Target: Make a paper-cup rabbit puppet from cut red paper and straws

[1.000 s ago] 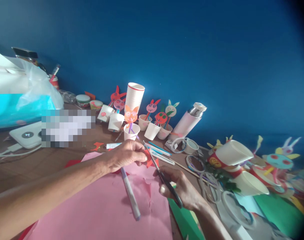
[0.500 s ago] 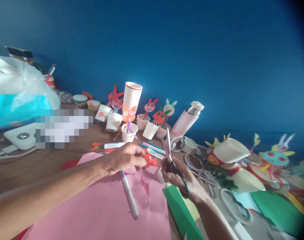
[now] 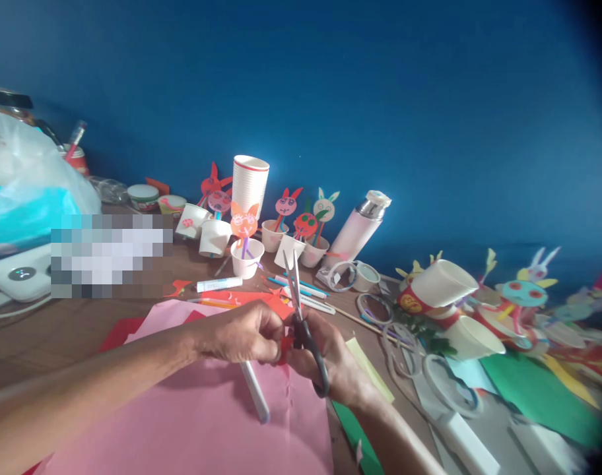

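So, head view, the only one. Left hand: fingers clamped on the red scrap, presumably to keep it steady. Scrap sits between the two hands' fingers, above the pink sheet; mostly hidden, outline unreadable. Right hand: fingers wrapped round the handles of the scissors, blades slightly apart, pointing up and away past the fingers. Looks like a parked grip, likely leaving the right thumb free to help with the scrap. Thumb's right by it; contact, can't tell.

Marker lies on the sheet, just nearer than the left fingers, one end hidden under them. Tube is on the desk beyond the left fingers, probably for easy reach. Cups with paper faces stand farther out, likely kept off the working spot.
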Action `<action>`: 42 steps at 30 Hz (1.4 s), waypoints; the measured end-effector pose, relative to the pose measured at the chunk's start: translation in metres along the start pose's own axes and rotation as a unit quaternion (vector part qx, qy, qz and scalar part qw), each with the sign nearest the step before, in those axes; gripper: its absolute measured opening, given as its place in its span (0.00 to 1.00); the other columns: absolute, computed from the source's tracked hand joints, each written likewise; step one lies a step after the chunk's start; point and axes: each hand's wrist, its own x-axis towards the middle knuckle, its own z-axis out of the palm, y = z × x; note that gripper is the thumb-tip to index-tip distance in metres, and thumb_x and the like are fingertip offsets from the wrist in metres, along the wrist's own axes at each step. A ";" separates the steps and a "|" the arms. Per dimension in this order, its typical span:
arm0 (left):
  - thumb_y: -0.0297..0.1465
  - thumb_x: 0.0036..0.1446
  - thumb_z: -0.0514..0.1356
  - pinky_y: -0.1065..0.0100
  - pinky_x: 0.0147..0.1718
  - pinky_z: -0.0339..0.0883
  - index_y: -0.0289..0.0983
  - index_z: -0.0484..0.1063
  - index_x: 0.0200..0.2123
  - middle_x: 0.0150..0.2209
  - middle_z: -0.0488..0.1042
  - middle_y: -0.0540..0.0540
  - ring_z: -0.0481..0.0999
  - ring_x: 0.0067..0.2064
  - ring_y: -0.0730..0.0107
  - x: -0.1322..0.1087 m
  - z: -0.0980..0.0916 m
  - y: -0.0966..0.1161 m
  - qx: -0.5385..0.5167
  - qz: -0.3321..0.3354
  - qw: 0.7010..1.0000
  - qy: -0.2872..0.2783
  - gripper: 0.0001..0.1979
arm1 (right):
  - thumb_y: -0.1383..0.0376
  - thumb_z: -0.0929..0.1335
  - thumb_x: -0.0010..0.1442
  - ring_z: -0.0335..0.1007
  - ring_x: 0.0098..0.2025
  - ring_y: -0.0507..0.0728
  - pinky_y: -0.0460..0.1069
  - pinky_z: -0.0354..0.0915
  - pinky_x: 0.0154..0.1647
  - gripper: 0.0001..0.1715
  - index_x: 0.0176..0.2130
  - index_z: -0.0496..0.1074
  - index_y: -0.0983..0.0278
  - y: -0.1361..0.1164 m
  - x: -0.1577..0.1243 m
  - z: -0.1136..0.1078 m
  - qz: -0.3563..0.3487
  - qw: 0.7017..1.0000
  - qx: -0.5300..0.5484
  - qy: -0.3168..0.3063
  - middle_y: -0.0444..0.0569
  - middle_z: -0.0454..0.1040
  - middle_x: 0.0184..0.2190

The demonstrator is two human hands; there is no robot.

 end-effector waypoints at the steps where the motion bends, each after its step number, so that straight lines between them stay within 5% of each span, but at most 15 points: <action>1: 0.25 0.40 0.55 0.71 0.24 0.54 0.35 0.67 0.18 0.19 0.63 0.54 0.61 0.24 0.75 0.000 0.000 -0.001 0.014 -0.001 1.000 0.002 0.03 | 0.68 0.69 0.45 0.64 0.29 0.52 0.45 0.61 0.28 0.18 0.39 0.65 0.63 0.003 0.000 0.000 0.000 1.000 0.004 -0.003 0.43 0.67 0.26; 6: 0.25 0.40 0.54 0.71 0.22 0.50 0.35 0.66 0.18 0.19 0.61 0.54 0.58 0.23 0.76 0.001 -0.001 -0.006 0.047 0.003 0.999 0.000 0.04 | 0.71 0.67 0.44 0.65 0.29 0.53 0.45 0.61 0.28 0.18 0.39 0.64 0.62 0.008 0.000 0.002 -0.006 1.000 -0.018 0.010 0.43 0.68 0.26; 12: 0.26 0.44 0.56 0.71 0.26 0.55 0.35 0.69 0.21 0.20 0.64 0.53 0.61 0.24 0.75 0.006 0.000 -0.007 0.008 0.010 0.999 0.043 0.04 | 0.74 0.65 0.45 0.59 0.24 0.49 0.43 0.59 0.24 0.17 0.38 0.64 0.62 0.009 0.003 0.003 -0.048 0.991 -0.064 0.107 0.39 0.64 0.22; 26: 0.30 0.48 0.62 0.72 0.27 0.60 0.33 0.72 0.25 0.23 0.72 0.50 0.69 0.26 0.75 0.016 0.013 -0.014 -0.135 0.063 0.982 0.117 0.06 | 0.68 0.68 0.48 0.64 0.25 0.50 0.45 0.62 0.28 0.17 0.39 0.62 0.62 0.011 0.003 0.011 -0.077 0.970 0.040 0.226 0.40 0.67 0.25; 38: 0.28 0.47 0.60 0.71 0.27 0.60 0.34 0.68 0.21 0.18 0.69 0.52 0.67 0.24 0.75 0.018 0.008 -0.015 -0.133 0.061 0.972 0.185 0.06 | 0.63 0.68 0.49 0.59 0.24 0.49 0.44 0.59 0.27 0.15 0.38 0.63 0.64 0.009 0.006 0.008 -0.047 0.973 0.042 0.220 0.39 0.64 0.23; 42: 0.26 0.47 0.59 0.71 0.29 0.61 0.34 0.69 0.21 0.19 0.70 0.52 0.67 0.24 0.76 0.017 -0.006 -0.011 -0.139 0.088 0.963 0.213 0.05 | 0.58 0.69 0.49 0.58 0.23 0.49 0.44 0.58 0.25 0.16 0.34 0.64 0.65 -0.003 0.004 -0.001 -0.027 0.990 0.032 0.132 0.40 0.63 0.21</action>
